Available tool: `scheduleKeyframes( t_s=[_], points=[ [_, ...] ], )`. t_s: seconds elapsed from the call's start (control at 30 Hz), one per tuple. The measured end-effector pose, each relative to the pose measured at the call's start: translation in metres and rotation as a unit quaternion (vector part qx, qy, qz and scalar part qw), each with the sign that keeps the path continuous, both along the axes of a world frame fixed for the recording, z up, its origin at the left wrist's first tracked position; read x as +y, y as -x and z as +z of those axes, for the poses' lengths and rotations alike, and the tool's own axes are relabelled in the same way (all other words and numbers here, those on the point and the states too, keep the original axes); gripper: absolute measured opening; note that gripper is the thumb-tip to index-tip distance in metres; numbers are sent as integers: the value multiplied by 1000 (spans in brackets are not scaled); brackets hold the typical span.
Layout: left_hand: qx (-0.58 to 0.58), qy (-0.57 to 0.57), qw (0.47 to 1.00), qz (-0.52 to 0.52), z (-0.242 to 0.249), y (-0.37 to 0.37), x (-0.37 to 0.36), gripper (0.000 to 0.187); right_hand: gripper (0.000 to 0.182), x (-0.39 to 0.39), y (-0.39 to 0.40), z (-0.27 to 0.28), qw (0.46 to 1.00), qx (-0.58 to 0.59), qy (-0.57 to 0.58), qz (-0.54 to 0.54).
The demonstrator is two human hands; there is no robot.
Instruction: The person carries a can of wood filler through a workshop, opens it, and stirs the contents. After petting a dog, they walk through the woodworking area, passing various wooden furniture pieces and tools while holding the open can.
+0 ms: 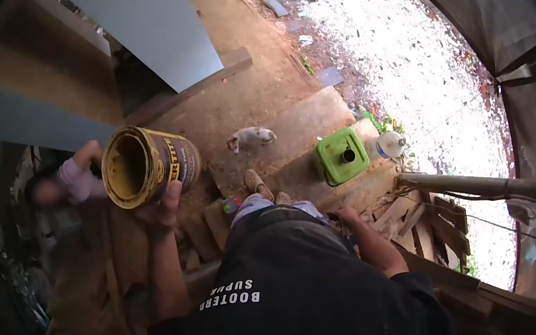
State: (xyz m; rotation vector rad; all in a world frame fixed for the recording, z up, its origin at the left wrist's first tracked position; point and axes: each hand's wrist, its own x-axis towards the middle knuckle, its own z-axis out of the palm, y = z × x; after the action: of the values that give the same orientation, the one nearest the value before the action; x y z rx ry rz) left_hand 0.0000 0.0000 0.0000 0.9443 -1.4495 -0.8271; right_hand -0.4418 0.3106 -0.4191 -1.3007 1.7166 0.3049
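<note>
Brown, dusty ground point(186, 121) is seen beneath a sheltered work area, bordered on the right by a brightly lit outdoor strip point(395, 47). Nearest the camera, a black shirt point(284, 282) with white lettering is worn by the person. To its left, a yellow-and-brown can point(152, 163) is held up by the left hand point(159, 213), with the fingers and thumb closed against its lower side. The can is tilted so that its open mouth and yellow-stained interior are shown. The right hand point(345, 217) is lowered beside the thigh; its fingers are partly hidden, and whether anything is gripped cannot be told. Light-coloured clogs point(254, 182) are worn on the feet. Broken wood pieces point(405, 217) are heaped to the right, near a long pole point(476, 185). Farther out, a green container point(343, 165) with a dark round opening is set on the boards point(286, 127), with a clear plastic bottle point(390, 145) just beside it. Another person point(71, 178) is partly covered by the can. Beyond the feet, a small pale animal point(252, 137) is seen, and grey panels point(156, 29) are placed farther off.
</note>
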Motion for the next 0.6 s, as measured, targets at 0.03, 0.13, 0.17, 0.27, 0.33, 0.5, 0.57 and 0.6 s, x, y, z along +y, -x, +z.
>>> scheduleKeyframes(
  t_s=[0.03, 0.13, 0.17, 0.27, 0.33, 0.5, 0.57, 0.6],
  points=[
    [0, -1, 1000, 4, 6, 0, 0, 87, 24, 7, -3, -16, 984, -65, -63, -150],
    [58, -43, 997, 17, -22, 12, -31, 88, 16, 23, 82, -64, 984, -61, -35, -166],
    [55, -46, 997, 21, -21, 4, -43, 88, 15, -2, 70, -81, 978, -94, -28, -186],
    [35, -23, 998, 37, -28, -5, -53, 93, 16, -86, 72, -51, 868, -208, -146, -426],
    [13, -31, 999, 34, -35, -14, -66, 95, 17, -135, 43, 14, 842, -210, -86, -490],
    [17, -8, 999, 28, -25, -23, -94, 95, 24, -208, -6, 47, 832, -236, -43, -500],
    [3, -20, 999, 28, -27, -26, -102, 94, 25, -219, -17, 46, 870, -205, -35, -447],
    [6, -24, 999, 29, -29, -28, -108, 94, 25, -227, -24, 45, 894, -173, -29, -412]
  ],
)
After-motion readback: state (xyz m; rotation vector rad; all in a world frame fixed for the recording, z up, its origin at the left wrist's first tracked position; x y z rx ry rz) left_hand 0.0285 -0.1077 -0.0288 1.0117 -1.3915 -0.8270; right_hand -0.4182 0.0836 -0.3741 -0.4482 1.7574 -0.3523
